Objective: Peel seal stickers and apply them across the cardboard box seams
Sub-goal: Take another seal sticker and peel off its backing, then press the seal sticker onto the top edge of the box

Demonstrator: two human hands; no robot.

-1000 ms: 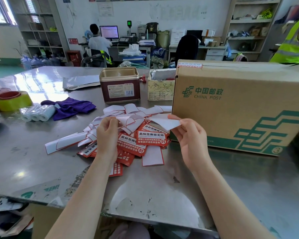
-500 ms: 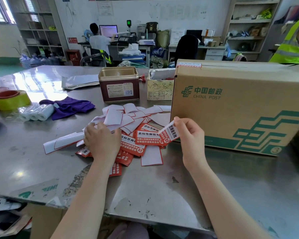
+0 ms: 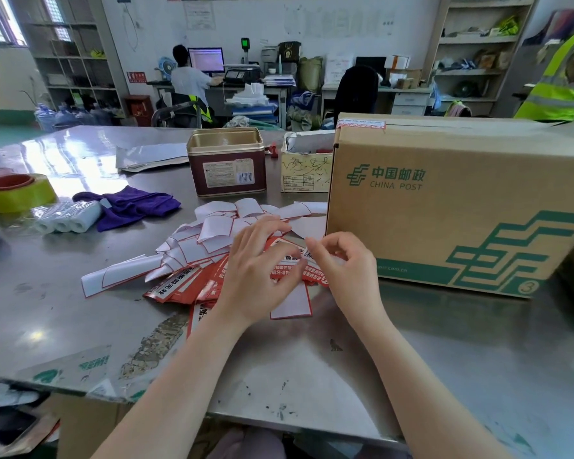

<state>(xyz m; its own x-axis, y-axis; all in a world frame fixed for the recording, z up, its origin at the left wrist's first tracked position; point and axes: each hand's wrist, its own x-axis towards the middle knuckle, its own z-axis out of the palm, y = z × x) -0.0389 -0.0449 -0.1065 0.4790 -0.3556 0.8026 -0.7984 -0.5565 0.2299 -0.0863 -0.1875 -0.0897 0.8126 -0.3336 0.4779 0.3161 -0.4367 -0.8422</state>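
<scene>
A China Post cardboard box (image 3: 444, 200) stands on the steel table (image 3: 444, 359) at the right, with one seal sticker (image 3: 360, 123) across its top left seam. Left of it lies a pile of white backing papers (image 3: 219, 226) over red seal stickers (image 3: 183, 288). Both hands meet above the pile's right end. My right hand (image 3: 343, 265) pinches a red-and-white seal sticker (image 3: 292, 259) by its edge. My left hand (image 3: 260, 271) holds the same sticker between thumb and index finger. Most of that sticker is hidden by my fingers.
Behind the pile stand an open tin (image 3: 227, 160) and a small carton (image 3: 307, 167). A purple cloth (image 3: 136, 203), wrapped rolls (image 3: 67, 217) and a yellow tape roll (image 3: 17, 193) lie at the left. A person in a hi-vis vest (image 3: 557, 81) stands at the far right.
My left hand left the backing pile and moved right to the sticker. My right hand lowered the sticker slightly, and both hands now hold it.
</scene>
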